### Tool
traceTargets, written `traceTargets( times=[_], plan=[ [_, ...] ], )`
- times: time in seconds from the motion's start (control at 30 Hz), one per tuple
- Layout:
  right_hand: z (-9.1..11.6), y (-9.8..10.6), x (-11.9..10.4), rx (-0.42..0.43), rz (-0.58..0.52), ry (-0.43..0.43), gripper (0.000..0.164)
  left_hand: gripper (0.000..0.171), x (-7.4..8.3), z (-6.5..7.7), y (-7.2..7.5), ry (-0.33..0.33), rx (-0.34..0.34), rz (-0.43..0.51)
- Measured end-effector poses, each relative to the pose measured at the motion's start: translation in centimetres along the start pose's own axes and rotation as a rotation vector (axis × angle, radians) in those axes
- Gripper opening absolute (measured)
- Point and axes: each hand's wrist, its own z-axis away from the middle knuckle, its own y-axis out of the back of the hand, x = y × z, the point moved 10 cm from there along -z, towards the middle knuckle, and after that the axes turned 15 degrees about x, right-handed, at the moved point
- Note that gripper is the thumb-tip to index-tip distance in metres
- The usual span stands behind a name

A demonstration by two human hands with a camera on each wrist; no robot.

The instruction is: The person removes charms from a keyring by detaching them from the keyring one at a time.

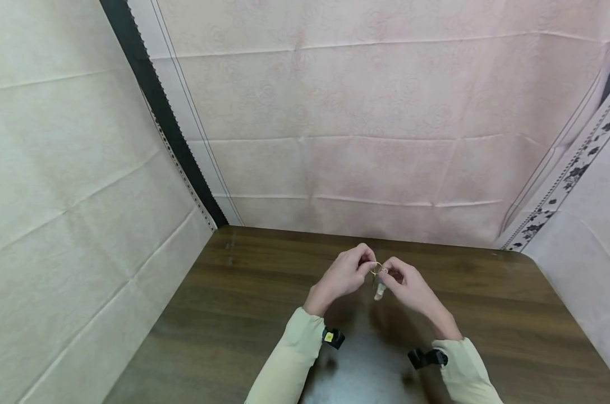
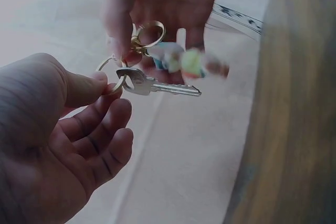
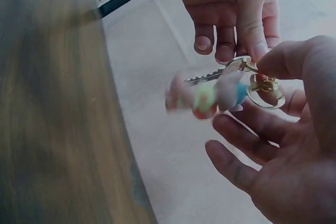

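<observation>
Above the table, my left hand [image 1: 346,273] pinches a gold key ring [image 2: 116,88] between thumb and forefinger. A silver key [image 2: 157,86] hangs on that ring, its toothed blade pointing away from the left hand. My right hand [image 1: 408,285] pinches the gold clasp part [image 3: 266,88] joined to the ring. From the clasp dangles a small colourful charm [image 3: 202,97], blurred, with pale, green, red and blue parts. Key and charm hang side by side, apart from the tabletop. The exact spot under the right fingertips is partly hidden.
Below the hands lies a brown wooden table [image 1: 224,320] with a rounded far right corner. Pale cloth [image 1: 375,123] hangs behind it and on both sides, with a dark strip [image 1: 158,101] at the left seam. Black wrist cameras [image 1: 333,338] sit on both cuffs.
</observation>
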Motion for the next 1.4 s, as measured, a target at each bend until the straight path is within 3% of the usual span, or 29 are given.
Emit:
traceTargets(
  times=[0.2,0.5,0.7,1.1,1.4],
  plan=[
    [0.7,0.7,-1.1,-0.017,-0.128,-0.043,0.010,0.006,2.0,0.6,1.2,-0.047,0.029,0.041],
    [1.3,1.7,-3.3,-0.001,-0.216,0.023,0.015,0.005,4.5,1.6,3.1,-0.141,0.073,0.032],
    [1.9,2.2,-4.8,-0.009,-0.268,0.059,0.009,0.005,5.5,2.2,4.0,-0.170,0.098,0.051],
    [2.2,3.7,-6.6,0.161,-0.202,0.036,0.005,0.010,7.5,3.2,5.0,-0.258,0.138,0.115],
    [2.1,4.3,-7.3,0.238,-0.202,0.070,0.009,0.010,7.6,3.5,4.7,-0.264,0.128,0.156]
  ],
)
